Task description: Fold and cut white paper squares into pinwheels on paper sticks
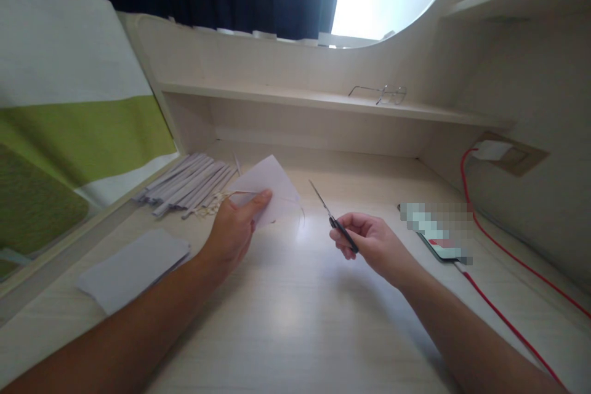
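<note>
The fingers of the left hand (233, 231) are pinching a white sheet of paper (270, 188), thumb lying on top, holding it just above the middle of the surface (286, 320). The fingers of the right hand (369, 243) are curling shut around the dark handles of the scissors (332, 218), whose thin blades are pointing up toward the paper, apart from it. A bundle of paper strips (189, 184) is lying toward the far left corner, a stack of white sheets (133, 268) is sitting near the left edge, and a phone (438, 240) with a red cable (503, 252) is resting by the right edge.
</note>
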The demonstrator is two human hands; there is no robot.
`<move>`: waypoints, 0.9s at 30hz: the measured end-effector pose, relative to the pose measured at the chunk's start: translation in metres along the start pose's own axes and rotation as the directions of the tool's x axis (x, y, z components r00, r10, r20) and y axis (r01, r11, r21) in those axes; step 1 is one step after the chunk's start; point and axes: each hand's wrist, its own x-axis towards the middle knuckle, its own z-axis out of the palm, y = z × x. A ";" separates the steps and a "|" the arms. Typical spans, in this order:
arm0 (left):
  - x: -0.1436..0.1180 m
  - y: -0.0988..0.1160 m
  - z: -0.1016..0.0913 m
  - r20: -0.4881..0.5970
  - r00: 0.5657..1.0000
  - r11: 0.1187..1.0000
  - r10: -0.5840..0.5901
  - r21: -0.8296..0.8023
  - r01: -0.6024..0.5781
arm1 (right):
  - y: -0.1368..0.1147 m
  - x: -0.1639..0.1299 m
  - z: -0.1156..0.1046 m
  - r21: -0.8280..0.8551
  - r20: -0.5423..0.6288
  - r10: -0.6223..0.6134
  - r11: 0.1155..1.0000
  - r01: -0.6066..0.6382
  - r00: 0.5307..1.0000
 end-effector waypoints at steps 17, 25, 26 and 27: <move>-0.001 0.001 0.001 -0.002 0.999 0.999 0.037 -0.001 -0.037 | 0.005 -0.010 0.007 -0.149 0.046 0.028 0.989 -0.021 0.999; -0.001 -0.001 0.000 0.015 1.000 1.000 0.016 0.022 -0.016 | 0.005 -0.010 0.008 -0.168 0.036 0.017 0.986 -0.011 0.999; -0.001 -0.001 -0.001 0.013 1.000 1.000 0.016 0.024 -0.016 | 0.005 -0.010 0.008 -0.170 0.033 0.016 0.985 -0.010 0.999; -0.001 -0.001 -0.001 0.013 1.000 1.000 0.016 0.023 -0.016 | 0.005 -0.010 0.008 -0.170 0.033 0.016 0.985 -0.011 0.999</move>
